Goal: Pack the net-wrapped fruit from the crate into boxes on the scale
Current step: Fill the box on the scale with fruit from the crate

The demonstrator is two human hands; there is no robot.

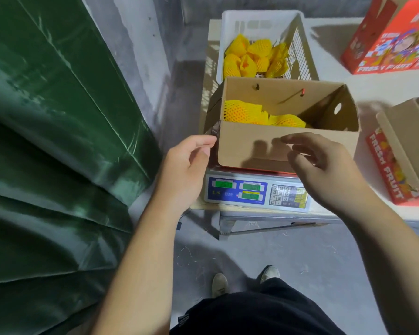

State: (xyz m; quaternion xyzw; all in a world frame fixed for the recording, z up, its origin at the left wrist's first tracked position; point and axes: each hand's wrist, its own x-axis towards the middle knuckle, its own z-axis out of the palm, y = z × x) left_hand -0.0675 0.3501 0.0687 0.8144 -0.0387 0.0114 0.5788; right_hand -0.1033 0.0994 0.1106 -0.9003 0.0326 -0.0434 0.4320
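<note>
Head view: left hand (186, 163) and right hand (324, 165) loose, empty beside cardboard box (276, 148); net-wrapped fruit (242, 112) soft, bruisable, cup from beneath.

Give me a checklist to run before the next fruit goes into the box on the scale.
1. Box sits on scale: ok.
2. Box has room: ok, only a few net-wrapped fruit inside.
3. Crate still holds fruit: ok.
4. Left hand free: ok, its fingers at the box's left corner.
5. Right hand free: ok, holding nothing.
6. Scale reading: cannot tell, digits blurred.
</note>
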